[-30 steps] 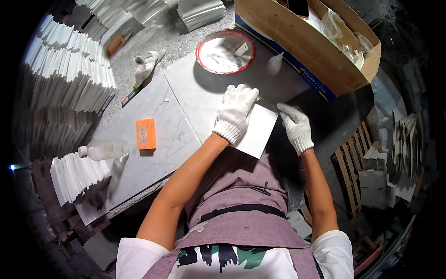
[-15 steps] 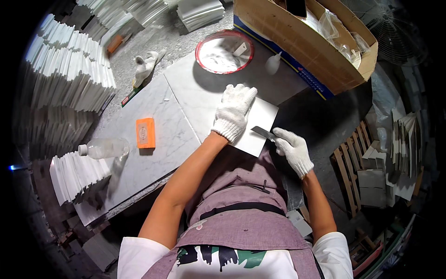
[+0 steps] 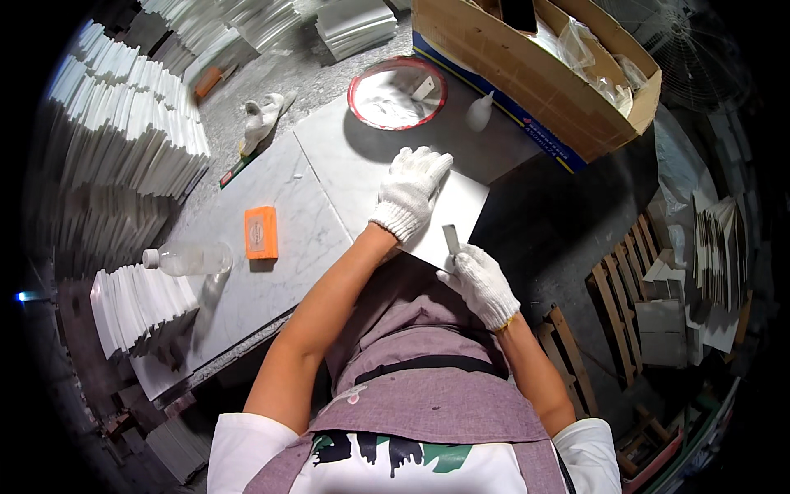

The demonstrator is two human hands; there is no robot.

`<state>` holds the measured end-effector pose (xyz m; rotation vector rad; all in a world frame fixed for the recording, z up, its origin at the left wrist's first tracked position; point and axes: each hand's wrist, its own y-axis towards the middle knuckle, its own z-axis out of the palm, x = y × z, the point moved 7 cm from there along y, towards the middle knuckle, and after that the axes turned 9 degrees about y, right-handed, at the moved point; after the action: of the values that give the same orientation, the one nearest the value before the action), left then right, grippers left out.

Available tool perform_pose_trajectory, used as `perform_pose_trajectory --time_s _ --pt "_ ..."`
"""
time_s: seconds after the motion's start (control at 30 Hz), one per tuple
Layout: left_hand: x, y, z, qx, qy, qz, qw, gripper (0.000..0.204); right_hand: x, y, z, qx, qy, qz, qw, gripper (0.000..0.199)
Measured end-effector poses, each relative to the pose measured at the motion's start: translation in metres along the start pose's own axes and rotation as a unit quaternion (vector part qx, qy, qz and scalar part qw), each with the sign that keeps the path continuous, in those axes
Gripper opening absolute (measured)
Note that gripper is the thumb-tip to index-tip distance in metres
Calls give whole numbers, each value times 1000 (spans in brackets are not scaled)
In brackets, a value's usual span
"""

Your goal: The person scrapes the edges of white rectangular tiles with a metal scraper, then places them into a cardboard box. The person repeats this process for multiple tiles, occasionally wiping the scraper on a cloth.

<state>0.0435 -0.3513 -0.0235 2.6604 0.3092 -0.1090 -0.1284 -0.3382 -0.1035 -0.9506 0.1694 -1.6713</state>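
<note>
A flat white tile (image 3: pixel 463 204) lies at the near edge of the marble-topped table (image 3: pixel 309 239), one corner sticking out over the edge. My gloved left hand (image 3: pixel 411 189) rests flat on its left side, fingers stretched forward. In my gloved right hand (image 3: pixel 484 286) is a scraper with a flat grey metal blade (image 3: pixel 450 238); its handle is hidden in the fist. The blade points away from me over the tile's near right edge; whether it touches cannot be made out. Beyond the left hand stands a red-rimmed bowl (image 3: pixel 352 105) of white material with a small pale spatula (image 3: pixel 424 88) in it.
An orange box (image 3: pixel 261 233), a clear bottle (image 3: pixel 189 259) and a stack of white tiles (image 3: pixel 136 309) are on the left. A white squeeze bulb (image 3: pixel 478 114) stands by the large cardboard box (image 3: pixel 527 78). Wooden pallets (image 3: pixel 617 313) lie at lower right.
My right hand has moved left and nearer to me along the tile's edge. The scraper's blade has swung from pointing left to pointing away from me. My left hand stays on the tile.
</note>
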Motion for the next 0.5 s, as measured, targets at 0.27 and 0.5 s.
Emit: perform_pose_trajectory --time_s 0.27,0.5 --pt "32 -3 -19 30 85 -35 995 29 5 12 24 41 -13 21 999 32" --pt "44 -64 -75 -43 -81 -270 958 28 19 -7 -25 -60 -7 -52 997 29"
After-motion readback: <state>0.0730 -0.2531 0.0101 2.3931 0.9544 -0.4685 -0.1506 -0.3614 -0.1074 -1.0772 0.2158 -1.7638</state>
